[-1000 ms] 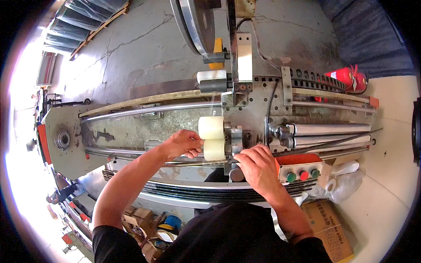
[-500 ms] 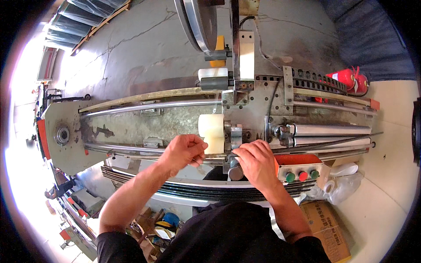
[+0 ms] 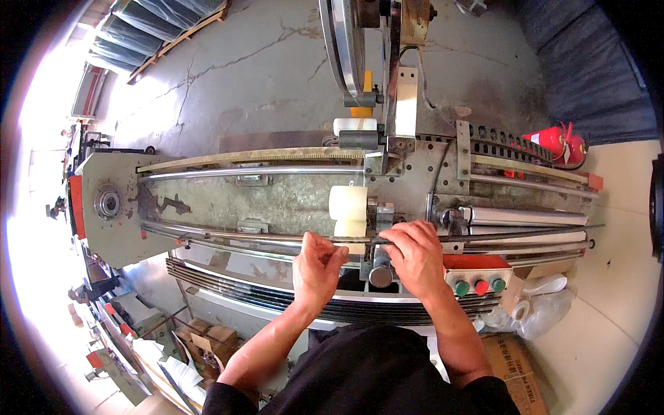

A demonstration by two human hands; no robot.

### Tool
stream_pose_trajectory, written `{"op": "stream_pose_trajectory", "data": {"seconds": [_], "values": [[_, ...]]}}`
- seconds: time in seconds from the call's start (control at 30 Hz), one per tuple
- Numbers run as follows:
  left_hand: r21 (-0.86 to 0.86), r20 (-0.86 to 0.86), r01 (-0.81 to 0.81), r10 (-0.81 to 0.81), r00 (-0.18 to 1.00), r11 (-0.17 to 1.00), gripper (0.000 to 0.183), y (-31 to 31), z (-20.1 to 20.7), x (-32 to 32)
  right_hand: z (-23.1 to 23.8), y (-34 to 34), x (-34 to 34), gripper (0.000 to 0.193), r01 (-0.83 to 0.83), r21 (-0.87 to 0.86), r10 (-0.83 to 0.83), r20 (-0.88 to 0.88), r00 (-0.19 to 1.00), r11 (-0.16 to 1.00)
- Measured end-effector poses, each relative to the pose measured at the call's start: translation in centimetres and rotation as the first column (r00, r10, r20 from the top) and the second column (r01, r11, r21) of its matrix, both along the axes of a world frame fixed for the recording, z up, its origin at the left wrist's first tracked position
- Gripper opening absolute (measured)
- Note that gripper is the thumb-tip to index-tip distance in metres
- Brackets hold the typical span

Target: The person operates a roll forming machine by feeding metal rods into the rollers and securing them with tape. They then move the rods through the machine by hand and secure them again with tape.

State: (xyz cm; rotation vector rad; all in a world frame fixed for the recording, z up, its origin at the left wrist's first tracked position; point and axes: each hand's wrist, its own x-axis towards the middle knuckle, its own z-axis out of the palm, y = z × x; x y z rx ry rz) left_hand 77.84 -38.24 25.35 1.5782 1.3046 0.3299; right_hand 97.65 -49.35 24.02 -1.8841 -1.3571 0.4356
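Observation:
A long thin dark rod [image 3: 532, 233] runs in from the right, above the front of the machine. My right hand [image 3: 417, 256] pinches it near the middle, thumb and fingertips closed around it. My left hand [image 3: 319, 271] is also closed, its fingertips pressed together at the line of the rod; what lies in them is hidden. Between my hands a thin dark length crosses in front of a pair of cream rollers [image 3: 348, 203]. A round-ended metal cylinder [image 3: 380, 277] sits below that line, between my hands.
Metal rails [image 3: 256, 170] span the machine bed, with a grey end housing [image 3: 111, 207] at the left. A button box [image 3: 478, 277] with green and red buttons is right of my right hand. A large wheel [image 3: 344, 52] rises behind; fire extinguishers [image 3: 557, 142] stand far right.
My left hand has moved closer to my right hand and sits lower, its forearm more upright. My right hand keeps its pinch on the rod. The whole view has shifted slightly.

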Motion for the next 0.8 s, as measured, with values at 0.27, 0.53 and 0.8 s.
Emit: {"op": "stream_pose_trajectory", "data": {"seconds": [0.27, 0.53, 0.8], "values": [[0.612, -0.404, 0.571, -0.403, 0.821, 0.548, 0.023, 3.2, 1.5, 0.0, 0.3, 0.5, 0.4, 0.029, -0.011, 0.036, 0.010, 0.019, 1.000, 0.999], [0.282, -0.357, 0.763, -0.674, 0.646, 0.581, 0.055, 9.5, 3.9, 2.9, 0.0, 0.7, 0.7, 0.030, -0.023, 0.069, 0.020, 0.034, 0.999, 0.997], [-0.235, -0.190, 0.704, -0.742, 0.643, 0.670, 0.057, 10.4, 3.7, 4.3, -0.4, 0.4, 0.3, 0.029, 0.026, 0.098, -0.032, 0.067, 0.997, 0.995]]}}
